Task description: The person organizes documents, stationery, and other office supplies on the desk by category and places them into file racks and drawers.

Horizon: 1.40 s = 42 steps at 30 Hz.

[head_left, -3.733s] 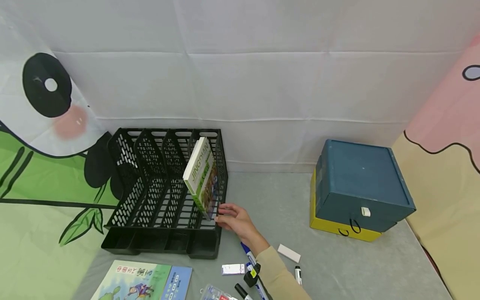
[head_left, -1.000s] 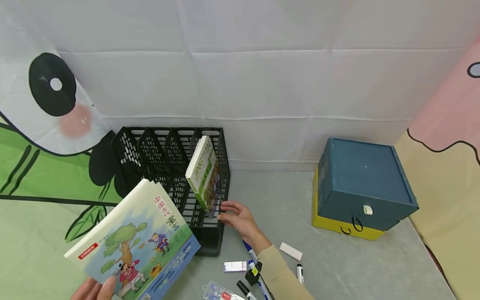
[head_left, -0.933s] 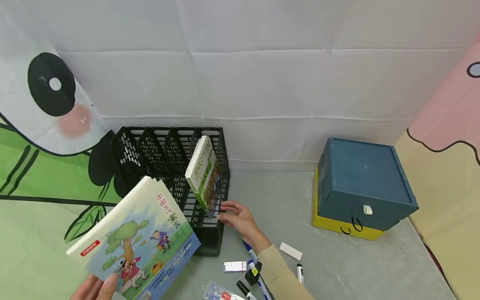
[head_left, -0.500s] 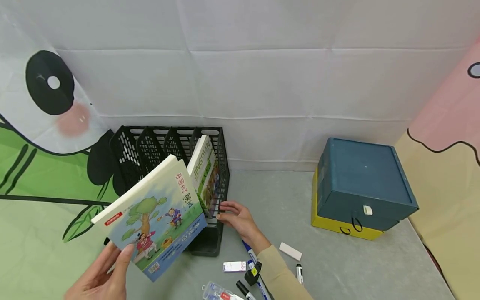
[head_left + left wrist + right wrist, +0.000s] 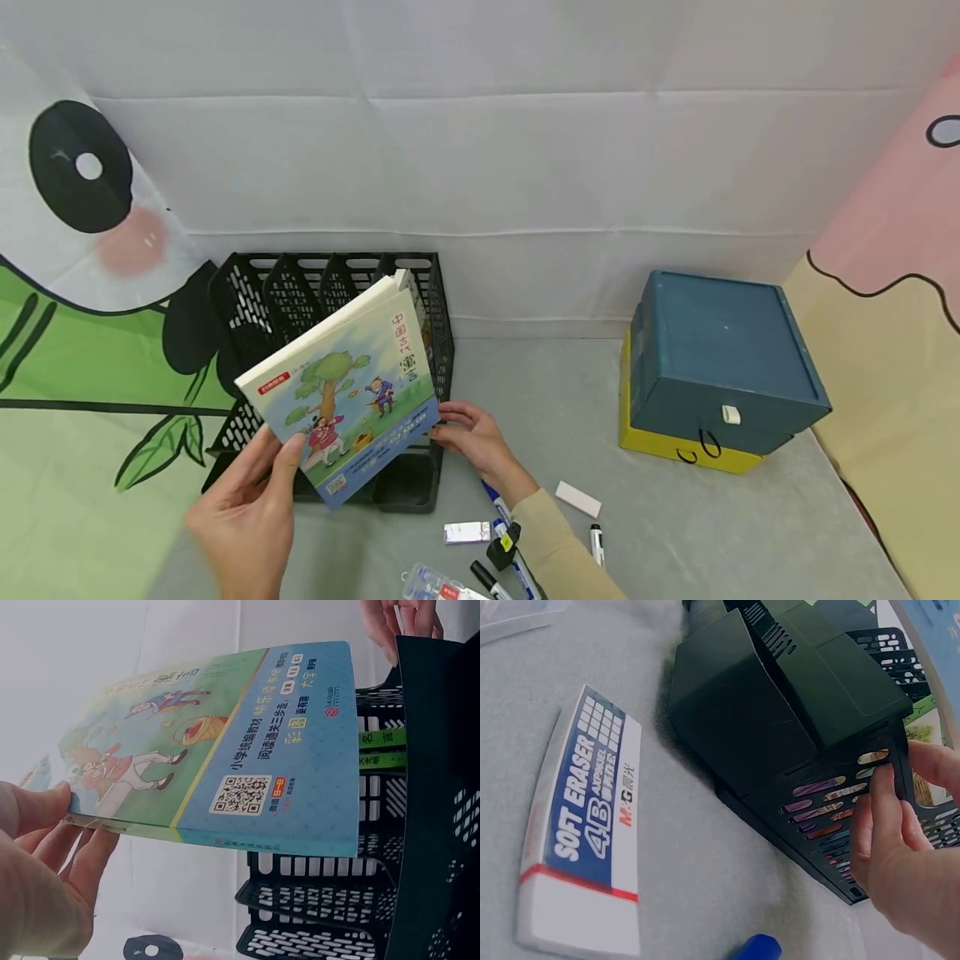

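Note:
My left hand [image 5: 247, 517] pinches a picture book [image 5: 352, 392] by its lower left edge, thumb on the illustrated cover. The book hangs tilted in front of a black file organizer [image 5: 408, 493] with perforated dividers. Green-banded books [image 5: 382, 750] stand in the organizer's rightmost compartment, mostly hidden behind the held book in the head view. My right hand [image 5: 480, 450] grips the organizer's right side wall near the front, fingertips against the slotted outside in the right wrist view. The held book's lower right corner comes close to my right fingertips in the head view.
A boxed soft eraser [image 5: 592, 825] lies by the organizer. Around my right forearm are blue markers [image 5: 491, 492], a black-capped marker [image 5: 487, 577], a clear plastic case [image 5: 431, 583] and a white block [image 5: 578, 499]. A blue drawer box [image 5: 731, 350] sits on a yellow one [image 5: 660, 448].
My left hand has lifted the picture book from the table at lower left, then carried it up and right to the organizer's front. My right hand has stayed at the side wall.

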Each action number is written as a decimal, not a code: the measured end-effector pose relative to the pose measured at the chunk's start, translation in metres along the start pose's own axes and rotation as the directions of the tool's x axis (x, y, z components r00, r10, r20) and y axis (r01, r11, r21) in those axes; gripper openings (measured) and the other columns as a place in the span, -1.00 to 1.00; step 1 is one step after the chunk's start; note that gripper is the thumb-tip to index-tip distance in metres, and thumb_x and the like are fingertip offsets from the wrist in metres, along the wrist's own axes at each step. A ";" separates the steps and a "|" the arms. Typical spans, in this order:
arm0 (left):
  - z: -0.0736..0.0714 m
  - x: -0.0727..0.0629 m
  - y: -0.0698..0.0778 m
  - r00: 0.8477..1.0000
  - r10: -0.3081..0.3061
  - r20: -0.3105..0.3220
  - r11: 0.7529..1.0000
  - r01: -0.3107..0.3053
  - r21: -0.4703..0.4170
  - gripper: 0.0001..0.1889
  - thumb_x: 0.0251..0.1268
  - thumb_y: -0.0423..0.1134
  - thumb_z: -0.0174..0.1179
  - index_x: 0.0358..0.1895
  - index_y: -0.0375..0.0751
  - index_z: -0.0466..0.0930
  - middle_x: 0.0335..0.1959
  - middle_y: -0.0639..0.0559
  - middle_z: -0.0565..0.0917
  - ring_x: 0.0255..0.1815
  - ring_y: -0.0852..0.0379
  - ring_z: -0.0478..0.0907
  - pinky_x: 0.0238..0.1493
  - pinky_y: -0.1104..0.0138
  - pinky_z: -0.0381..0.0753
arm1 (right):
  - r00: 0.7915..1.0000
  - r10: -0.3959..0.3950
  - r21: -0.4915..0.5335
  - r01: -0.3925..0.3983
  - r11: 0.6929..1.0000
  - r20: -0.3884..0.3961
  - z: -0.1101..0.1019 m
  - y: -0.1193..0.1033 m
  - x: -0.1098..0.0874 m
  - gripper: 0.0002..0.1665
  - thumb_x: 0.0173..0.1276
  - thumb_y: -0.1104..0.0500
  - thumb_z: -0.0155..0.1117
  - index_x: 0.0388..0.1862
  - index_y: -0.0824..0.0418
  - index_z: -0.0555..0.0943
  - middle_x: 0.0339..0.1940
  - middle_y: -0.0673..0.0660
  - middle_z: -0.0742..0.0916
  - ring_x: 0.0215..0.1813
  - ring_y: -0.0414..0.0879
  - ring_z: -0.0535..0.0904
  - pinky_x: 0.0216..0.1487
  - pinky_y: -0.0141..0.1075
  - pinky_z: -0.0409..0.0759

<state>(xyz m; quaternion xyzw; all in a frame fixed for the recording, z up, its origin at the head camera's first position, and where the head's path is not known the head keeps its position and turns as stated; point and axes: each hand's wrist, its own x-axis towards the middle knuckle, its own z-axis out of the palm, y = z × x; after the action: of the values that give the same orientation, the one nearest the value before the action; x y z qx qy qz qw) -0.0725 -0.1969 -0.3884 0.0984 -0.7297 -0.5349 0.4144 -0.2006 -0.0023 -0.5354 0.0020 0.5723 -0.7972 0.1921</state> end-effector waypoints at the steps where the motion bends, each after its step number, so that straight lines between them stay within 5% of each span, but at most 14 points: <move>1: 0.003 0.001 -0.001 1.000 0.001 0.005 1.000 -0.001 -0.009 -0.58 0.18 -0.61 0.40 0.13 -0.34 0.68 -0.06 0.14 0.74 -0.07 0.31 0.73 -0.14 0.50 0.64 | 1.000 0.005 -0.002 -0.006 1.000 -0.004 0.000 0.000 0.000 -0.47 0.25 0.40 0.45 0.21 0.32 0.60 0.08 0.19 0.71 -0.05 -0.07 0.73 0.08 -0.19 0.69; 15: 0.036 0.008 -0.017 0.995 0.069 -0.077 0.998 -0.068 0.009 -0.59 0.16 -0.59 0.42 0.11 -0.30 0.71 -0.13 -0.01 0.78 -0.14 0.45 0.72 -0.13 0.58 0.61 | 1.000 0.000 -0.021 0.000 1.000 0.009 0.000 0.000 -0.001 -0.47 0.27 0.37 0.46 0.23 0.33 0.59 0.21 0.30 0.67 -0.05 -0.07 0.75 0.08 -0.19 0.69; 24: 0.056 0.004 -0.020 0.996 0.036 -0.087 0.999 -0.037 -0.013 -0.59 0.22 -0.51 0.43 0.15 -0.25 0.69 -0.15 -0.30 0.76 -0.16 0.44 0.71 -0.17 0.57 0.63 | 1.000 0.006 -0.010 -0.006 1.000 0.016 0.000 0.000 0.001 -0.40 0.29 0.36 0.44 0.31 0.41 0.52 0.27 0.36 0.63 -0.05 -0.09 0.74 0.05 -0.24 0.69; 42: 0.099 0.006 -0.025 0.995 0.033 -0.093 0.993 -0.043 -0.112 -0.65 0.31 -0.44 0.39 0.15 -0.26 0.70 -0.07 -0.21 0.77 -0.12 0.32 0.74 -0.15 0.52 0.65 | 1.000 0.014 -0.024 -0.014 1.000 0.007 -0.001 -0.001 0.000 -0.41 0.28 0.33 0.47 0.29 0.37 0.55 0.24 0.32 0.65 -0.04 -0.10 0.74 0.02 -0.26 0.70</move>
<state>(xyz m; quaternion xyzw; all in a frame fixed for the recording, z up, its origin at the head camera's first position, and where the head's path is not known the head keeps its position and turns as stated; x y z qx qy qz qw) -0.1543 -0.1419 -0.4156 0.0849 -0.6801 -0.5627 0.4622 -0.2011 -0.0014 -0.5348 0.0007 0.5812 -0.7888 0.1999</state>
